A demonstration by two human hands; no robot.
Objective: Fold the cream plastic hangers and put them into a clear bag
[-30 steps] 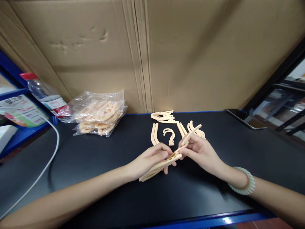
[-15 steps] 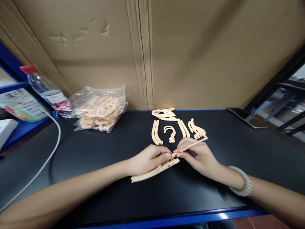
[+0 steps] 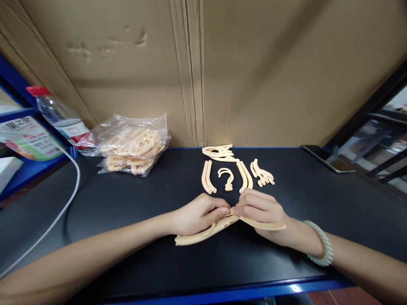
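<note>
Cardboard (image 3: 235, 106) is backing the black bench (image 3: 143, 258). Lower centre of frame: left hand (image 3: 200, 215) is gripping a long slotted piece (image 3: 203, 235), likely bracing it against the right hand (image 3: 263, 207), which is pinching a curved arm (image 3: 263, 224) where the ends are meeting; can't tell if they're joined. Both are looking pale, smooth, bowed. Curved strips (image 3: 205, 176) are lying paired mid-frame, presumably sorted for easy reach.

2 forearms (image 3: 136, 233) converge, left hand (image 3: 199, 215) and right hand (image 3: 263, 207) pinching close together.
</note>
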